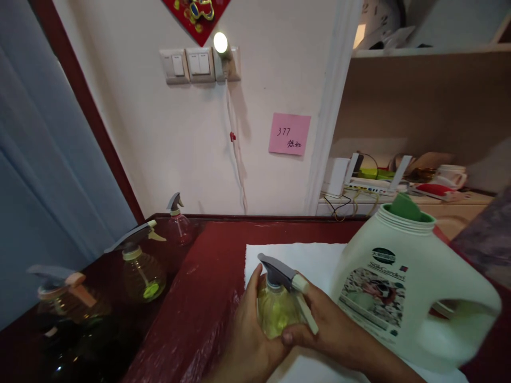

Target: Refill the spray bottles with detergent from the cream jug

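Spray bottle point(275, 316): near, in the middle, above the white sheet point(297, 252); we hold it roughly upright.
Left hand point(253, 327): half-curled round the bottle's left side.
Right hand point(321, 319): half-closed against its right side.
Large jug point(369, 303): just right of our hands.
Other spray bottles point(139, 274): we see three standing at left.

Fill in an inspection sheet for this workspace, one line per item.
Surface: dark red tabletop with a white sheet on it.
Things: yellowish spray bottle, held; large pale jug to its right.
Clutter: other spray bottles at left; dark items at near left, unclear.
Hands: left hand and right hand both around the yellowish spray bottle.
Cables: white cable down the wall; thin wires by the white router.
Surroundings: pink note on the wall; lit lamp above the white cable.
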Tool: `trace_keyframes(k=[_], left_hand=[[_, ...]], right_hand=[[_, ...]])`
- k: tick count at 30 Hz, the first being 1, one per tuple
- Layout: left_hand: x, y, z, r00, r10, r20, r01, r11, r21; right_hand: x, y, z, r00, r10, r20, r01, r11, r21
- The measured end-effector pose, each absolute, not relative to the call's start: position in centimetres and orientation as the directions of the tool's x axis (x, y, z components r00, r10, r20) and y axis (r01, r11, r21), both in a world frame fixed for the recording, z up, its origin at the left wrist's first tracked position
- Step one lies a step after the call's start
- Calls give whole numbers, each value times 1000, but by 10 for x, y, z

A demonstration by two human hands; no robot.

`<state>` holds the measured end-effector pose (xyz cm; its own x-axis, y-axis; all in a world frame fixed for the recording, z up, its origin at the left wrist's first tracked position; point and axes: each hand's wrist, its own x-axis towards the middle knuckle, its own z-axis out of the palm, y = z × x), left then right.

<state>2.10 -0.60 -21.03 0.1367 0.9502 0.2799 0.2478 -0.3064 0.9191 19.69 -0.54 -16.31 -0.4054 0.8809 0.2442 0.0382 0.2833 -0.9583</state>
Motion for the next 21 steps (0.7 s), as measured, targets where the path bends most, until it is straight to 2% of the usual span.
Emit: trace_keyframes(k=[3,6,9,12,14,18,21], left_hand=[[18,-7,-211,152,933,327,299,-359,884],[17,-7,-219,115,947,300,303,-321,897],[15,-8,-223,172,940,295,157,-322,934],[10,-7,-219,239,894,379,-37,-382,924],[7,-5,-215,218,891,397,-99,-385,918],[7,-1,-213,100,946,307,-57,-303,951],[10,1,-215,17,972,235,6,-235,972]], right_hand=[[197,-10,-161,-416,877,240,65,292,-954],[198,-16,-163,-365,889,277,93,330,-939],[200,-21,-160,-289,912,290,43,315,-948],[207,-27,-155,-268,932,245,-71,235,-970],[214,-34,-154,-245,950,195,-56,187,-981],[236,-57,-165,-93,992,90,-49,86,-995],[266,-79,-180,-67,993,95,-29,93,-995]])
